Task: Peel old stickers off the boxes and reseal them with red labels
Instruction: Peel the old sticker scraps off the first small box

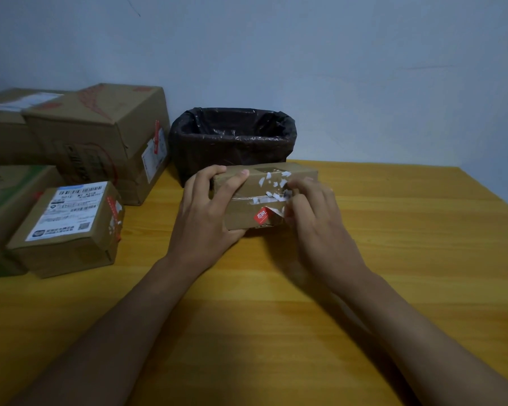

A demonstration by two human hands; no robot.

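Our left hand (pixel 206 212) grips the small cardboard box (pixel 258 197); our blurred right hand (pixel 311 212) seems to pinch white sticker scraps (pixel 272 183). We should peel low and slowly.

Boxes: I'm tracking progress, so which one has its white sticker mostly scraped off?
The small box held in both hands, in front of the black bin: only torn white scraps remain. The stacked boxes at left keep whole labels.
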